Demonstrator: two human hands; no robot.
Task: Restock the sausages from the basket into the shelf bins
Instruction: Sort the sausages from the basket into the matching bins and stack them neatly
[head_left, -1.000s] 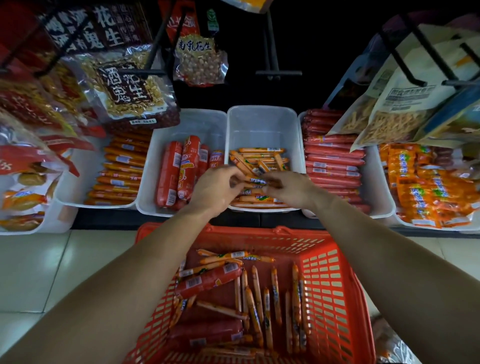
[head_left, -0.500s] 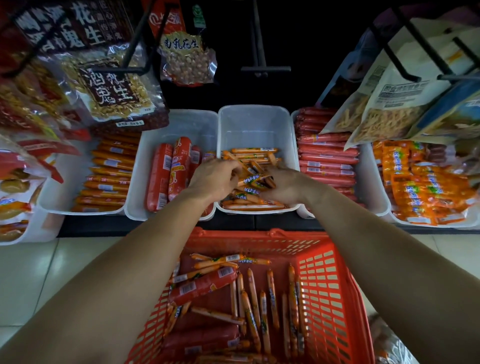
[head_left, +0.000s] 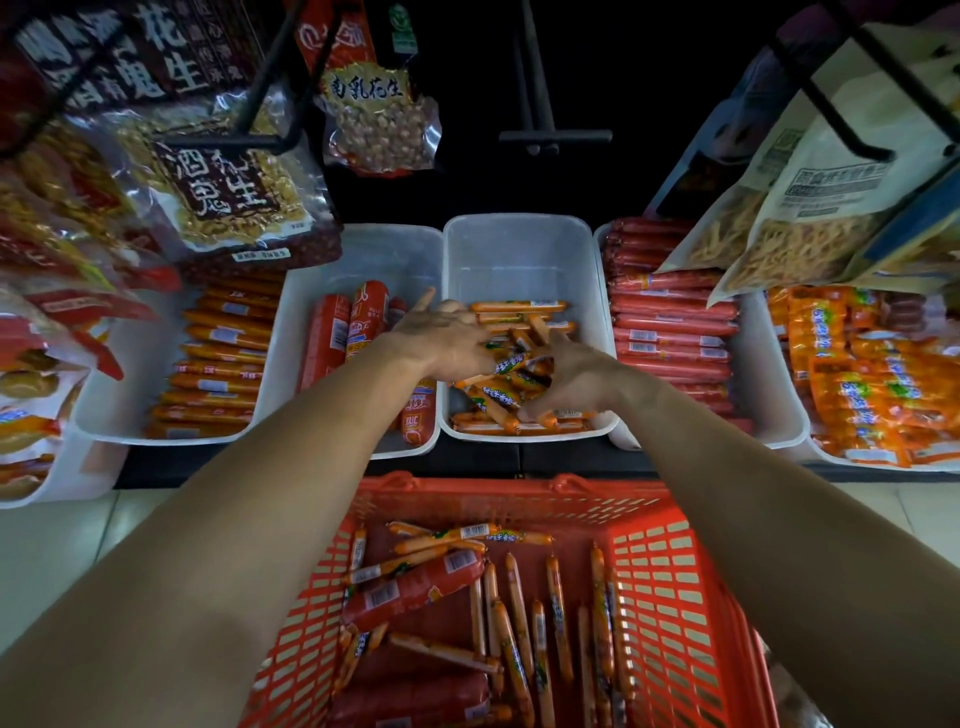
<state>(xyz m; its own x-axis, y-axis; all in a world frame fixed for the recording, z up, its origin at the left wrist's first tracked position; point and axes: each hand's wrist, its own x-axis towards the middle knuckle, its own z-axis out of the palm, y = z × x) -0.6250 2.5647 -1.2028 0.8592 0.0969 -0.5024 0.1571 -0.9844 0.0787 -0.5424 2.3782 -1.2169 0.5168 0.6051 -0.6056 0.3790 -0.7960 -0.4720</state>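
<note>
Both hands lay over the thin sausages (head_left: 511, 382) heaped in the middle bin (head_left: 519, 244) at twelve o'clock from the basket (head_left: 670, 571), the left hand (head_left: 447, 338) spread loose, the right hand (head_left: 576, 374) cupped with its grip unclear; light, slick-wrapped and bendy, they would probably lift best pinched mid-length, several together.

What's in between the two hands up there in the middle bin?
A jumble of thin orange sausages lies between the left hand and the right hand, inside the middle white bin, seen in the head view.
</note>
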